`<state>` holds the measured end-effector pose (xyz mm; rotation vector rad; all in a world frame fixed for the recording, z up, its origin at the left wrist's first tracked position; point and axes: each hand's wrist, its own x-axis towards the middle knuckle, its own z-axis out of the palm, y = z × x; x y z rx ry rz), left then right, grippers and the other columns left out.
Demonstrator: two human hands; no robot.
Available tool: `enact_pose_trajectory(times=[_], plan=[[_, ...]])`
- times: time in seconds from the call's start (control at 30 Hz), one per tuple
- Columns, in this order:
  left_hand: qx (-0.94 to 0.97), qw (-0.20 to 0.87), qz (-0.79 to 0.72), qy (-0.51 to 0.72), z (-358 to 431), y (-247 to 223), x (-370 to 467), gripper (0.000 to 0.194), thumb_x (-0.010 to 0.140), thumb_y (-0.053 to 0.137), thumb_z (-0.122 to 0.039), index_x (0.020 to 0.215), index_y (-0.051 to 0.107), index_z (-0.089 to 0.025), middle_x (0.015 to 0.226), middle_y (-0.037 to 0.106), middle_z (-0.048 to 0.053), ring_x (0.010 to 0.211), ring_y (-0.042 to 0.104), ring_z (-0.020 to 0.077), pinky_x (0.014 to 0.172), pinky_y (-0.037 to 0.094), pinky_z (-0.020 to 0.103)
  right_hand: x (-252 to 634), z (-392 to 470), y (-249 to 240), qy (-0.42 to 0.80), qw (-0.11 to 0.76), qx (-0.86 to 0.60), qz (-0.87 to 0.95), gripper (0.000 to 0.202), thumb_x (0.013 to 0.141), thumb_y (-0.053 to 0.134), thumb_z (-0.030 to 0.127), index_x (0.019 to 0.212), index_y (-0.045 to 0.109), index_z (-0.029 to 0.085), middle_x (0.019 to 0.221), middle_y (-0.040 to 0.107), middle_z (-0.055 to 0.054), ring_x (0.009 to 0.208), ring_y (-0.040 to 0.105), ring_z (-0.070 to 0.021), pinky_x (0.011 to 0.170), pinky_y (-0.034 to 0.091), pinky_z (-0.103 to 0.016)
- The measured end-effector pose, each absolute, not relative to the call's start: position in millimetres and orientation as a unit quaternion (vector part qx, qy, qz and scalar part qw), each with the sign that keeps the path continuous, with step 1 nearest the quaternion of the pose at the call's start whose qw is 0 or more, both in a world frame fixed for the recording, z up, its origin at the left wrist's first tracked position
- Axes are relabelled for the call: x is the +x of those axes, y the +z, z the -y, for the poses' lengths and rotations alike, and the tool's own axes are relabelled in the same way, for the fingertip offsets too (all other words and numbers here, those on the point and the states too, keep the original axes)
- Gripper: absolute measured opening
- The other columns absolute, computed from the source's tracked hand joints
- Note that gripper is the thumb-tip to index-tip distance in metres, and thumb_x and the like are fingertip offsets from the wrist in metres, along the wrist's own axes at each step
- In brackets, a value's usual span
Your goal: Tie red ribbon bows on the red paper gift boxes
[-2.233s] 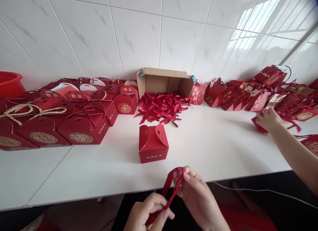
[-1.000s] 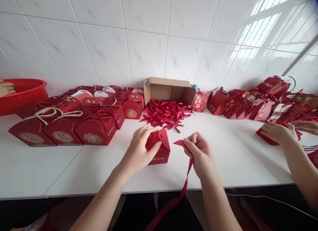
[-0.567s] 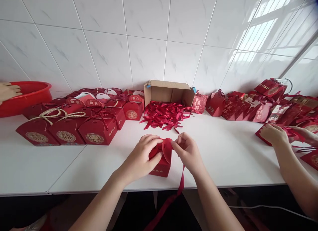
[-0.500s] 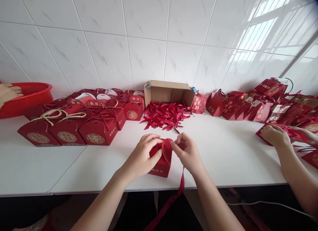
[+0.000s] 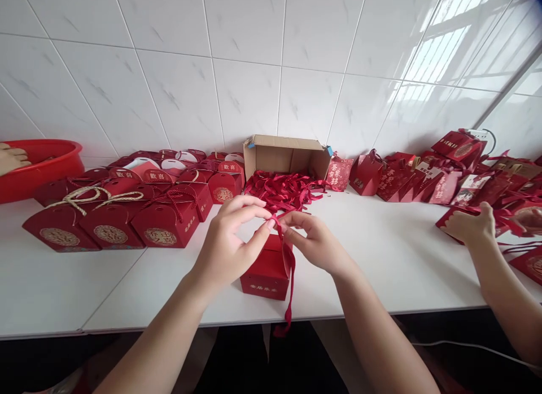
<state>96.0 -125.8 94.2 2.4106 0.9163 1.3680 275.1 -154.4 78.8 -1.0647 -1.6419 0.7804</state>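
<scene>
A small red box (image 5: 266, 278) with pale lettering stands near the table's front edge. Above its top, my left hand (image 5: 231, 241) pinches a dark red ribbon (image 5: 292, 270) between thumb and fingers. My right hand (image 5: 313, 239) holds the same ribbon close beside, its fingers curled. One length of ribbon hangs down the box's right side and past the table edge. The fingers partly hide the box's top.
Behind lies a pile of red ribbons (image 5: 283, 188) at an open cardboard box (image 5: 285, 154). Rows of red boxes (image 5: 161, 230) stand left, near a red basin (image 5: 46, 165) with a person's hand. More packages (image 5: 366, 174) and another person's hands are at right.
Both hands have risen from the box's top flap and now hold the ribbon above it. The ribbon's hanging length now falls against the box. The hand at the basin has moved left.
</scene>
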Motion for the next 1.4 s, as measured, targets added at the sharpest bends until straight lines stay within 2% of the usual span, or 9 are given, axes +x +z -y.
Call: enact_pose_trajectory(times=[0.13,0.2,0.27,0.4,0.57,0.7,0.97,1.27,1.4], plan=[[0.825,0.121,-0.392,0.389,137,71,81,0.03,0.085,0.057,-0.032,0.113,0.058,-0.022,0.11,0.065,0.007,0.097,0.063,0.0226,0.083,0.054,0.036,280,177,112,0.33,0.64,-0.378,0.582,0.014,0.087,0.055,0.033,0.08,0.06,0.022,0.076,0.058,0.001,0.072,0.053,-0.0135,0.069,0.041,-0.028],[0.813,0.145,-0.424,0.372,143,55,76,0.025,0.085,0.057,-0.034,0.106,0.06,-0.021,0.103,0.069,0.007,0.088,0.066,0.0213,0.074,0.057,0.033,284,187,122,0.302,0.69,-0.362,0.55,0.013,0.084,0.058,0.034,0.076,0.06,0.024,0.074,0.058,0.0,0.073,0.055,-0.0159,0.069,0.042,-0.031],[0.779,0.175,-0.448,0.403,146,45,73,0.02,0.085,0.058,-0.034,0.099,0.062,-0.02,0.094,0.071,0.005,0.079,0.068,0.0188,0.068,0.057,0.028,285,189,123,0.286,0.696,-0.363,0.55,0.015,0.081,0.058,0.034,0.07,0.058,0.024,0.076,0.059,-0.001,0.077,0.057,-0.0188,0.071,0.042,-0.034],[0.705,0.253,-0.459,0.477,146,39,73,0.021,0.084,0.059,-0.035,0.097,0.06,-0.019,0.082,0.071,0.004,0.072,0.069,0.0165,0.064,0.057,0.024,270,168,98,0.299,0.603,-0.424,0.606,0.016,0.081,0.056,0.032,0.07,0.057,0.022,0.101,0.061,-0.005,0.099,0.056,-0.023,0.088,0.041,-0.039],[0.661,0.316,-0.46,0.502,143,39,70,0.025,0.084,0.059,-0.037,0.1,0.056,-0.018,0.078,0.069,0.003,0.07,0.068,0.0161,0.065,0.056,0.025,247,145,67,0.314,0.453,-0.525,0.649,0.016,0.081,0.053,0.026,0.067,0.057,0.02,0.126,0.053,-0.009,0.124,0.044,-0.0274,0.1,0.032,-0.046],[0.654,0.317,-0.471,0.501,142,37,68,0.027,0.083,0.06,-0.039,0.1,0.056,-0.018,0.076,0.069,0.002,0.067,0.067,0.0159,0.062,0.054,0.024,244,145,60,0.34,0.437,-0.506,0.661,0.017,0.083,0.053,0.025,0.068,0.059,0.02,0.124,0.056,-0.008,0.128,0.042,-0.0268,0.106,0.025,-0.046],[0.632,0.329,-0.491,0.502,139,29,67,0.032,0.084,0.058,-0.044,0.104,0.054,-0.02,0.079,0.07,0.003,0.067,0.066,0.017,0.065,0.052,0.027,244,145,58,0.372,0.424,-0.489,0.666,0.018,0.084,0.053,0.026,0.069,0.061,0.02,0.121,0.057,-0.008,0.129,0.042,-0.024,0.104,0.029,-0.041],[0.617,0.337,-0.492,0.514,150,35,67,0.037,0.08,0.064,-0.042,0.108,0.059,-0.019,0.075,0.07,0.002,0.062,0.064,0.0149,0.061,0.052,0.023,233,143,63,0.336,0.37,-0.576,0.646,0.02,0.077,0.051,0.023,0.057,0.049,0.02,0.116,0.058,-0.008,0.125,0.043,-0.0267,0.101,0.028,-0.042],[0.605,0.361,-0.479,0.524,152,34,67,0.045,0.078,0.065,-0.042,0.117,0.061,-0.019,0.095,0.071,0.006,0.064,0.067,0.0155,0.062,0.056,0.025,232,142,64,0.333,0.342,-0.584,0.657,0.023,0.077,0.051,0.023,0.054,0.047,0.019,0.112,0.059,-0.009,0.124,0.043,-0.0273,0.1,0.028,-0.043]])
